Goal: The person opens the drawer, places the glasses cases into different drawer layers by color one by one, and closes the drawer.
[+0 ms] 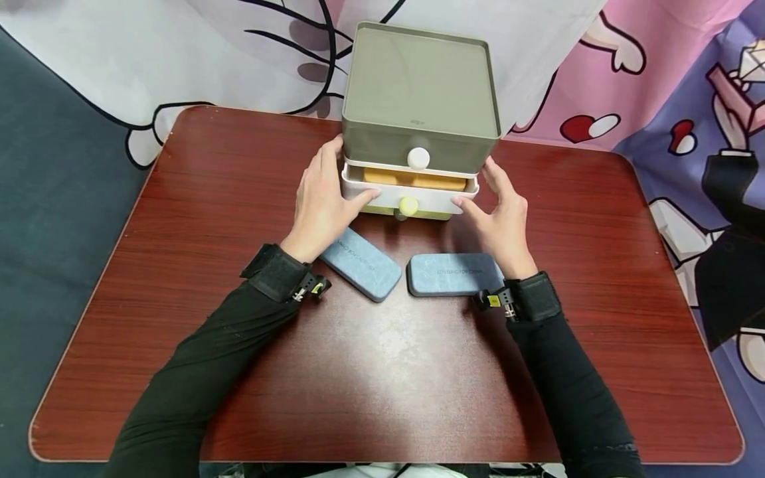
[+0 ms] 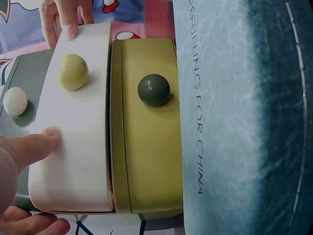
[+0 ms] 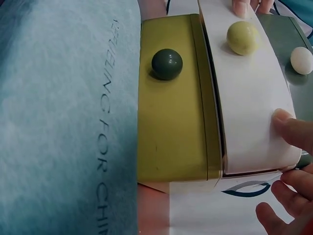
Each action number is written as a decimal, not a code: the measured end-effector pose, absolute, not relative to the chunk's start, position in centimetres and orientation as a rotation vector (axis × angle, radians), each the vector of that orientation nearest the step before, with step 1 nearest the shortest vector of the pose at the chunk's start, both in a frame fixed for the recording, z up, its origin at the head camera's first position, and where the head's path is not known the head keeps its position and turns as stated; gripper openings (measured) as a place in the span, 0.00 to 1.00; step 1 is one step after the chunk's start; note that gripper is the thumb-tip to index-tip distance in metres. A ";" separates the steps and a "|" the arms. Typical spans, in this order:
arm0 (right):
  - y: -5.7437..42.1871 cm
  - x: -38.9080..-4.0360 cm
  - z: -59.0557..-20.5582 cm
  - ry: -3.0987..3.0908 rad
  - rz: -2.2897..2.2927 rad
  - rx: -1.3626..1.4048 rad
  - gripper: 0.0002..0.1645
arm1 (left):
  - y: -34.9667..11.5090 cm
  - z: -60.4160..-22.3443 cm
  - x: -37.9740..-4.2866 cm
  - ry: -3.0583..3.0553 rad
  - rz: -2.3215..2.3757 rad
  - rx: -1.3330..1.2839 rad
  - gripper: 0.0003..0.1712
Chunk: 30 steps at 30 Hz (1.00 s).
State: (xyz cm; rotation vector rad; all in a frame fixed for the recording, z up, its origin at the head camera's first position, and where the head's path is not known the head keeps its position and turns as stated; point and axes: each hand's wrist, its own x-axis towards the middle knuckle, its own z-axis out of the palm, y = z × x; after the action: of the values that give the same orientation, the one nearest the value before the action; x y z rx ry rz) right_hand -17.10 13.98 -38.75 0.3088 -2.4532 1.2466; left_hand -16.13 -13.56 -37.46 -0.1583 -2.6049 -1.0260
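Observation:
A small chest of drawers (image 1: 418, 86) with a grey-green top stands at the table's far edge. Its white middle drawer (image 1: 439, 198), with a pale yellow-green knob (image 1: 409, 206), sticks out partway and has a yellow-orange item (image 1: 418, 178) inside. At the drawer's left end, my left hand (image 1: 323, 199) grips with the thumb on the front and fingers along the side. My right hand (image 1: 505, 229) grips the right end likewise, its thumb (image 3: 283, 122) on the white front. Below is the olive-yellow bottom drawer (image 2: 151, 147) with a dark green knob (image 2: 154, 90).
Two blue-grey oblong cases lie in front of the chest: one slanted case (image 1: 364, 265) by my left wrist, one straight case (image 1: 448, 274) by my right wrist. The brown table (image 1: 382, 398) has rounded corners. A patterned cloth (image 1: 597, 99) hangs behind it.

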 end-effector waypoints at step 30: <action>12.6 -17.6 -39.0 -2.315 1.166 0.184 0.31 | -13.1 -37.5 -16.9 -2.509 -1.011 -0.124 0.34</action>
State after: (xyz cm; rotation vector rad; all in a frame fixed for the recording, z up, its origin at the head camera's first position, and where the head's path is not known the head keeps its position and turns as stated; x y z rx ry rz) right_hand -17.63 12.58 -39.04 0.1838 -2.3149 1.1661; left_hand -16.90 -13.12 -37.54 -0.1243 -2.5090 -1.0108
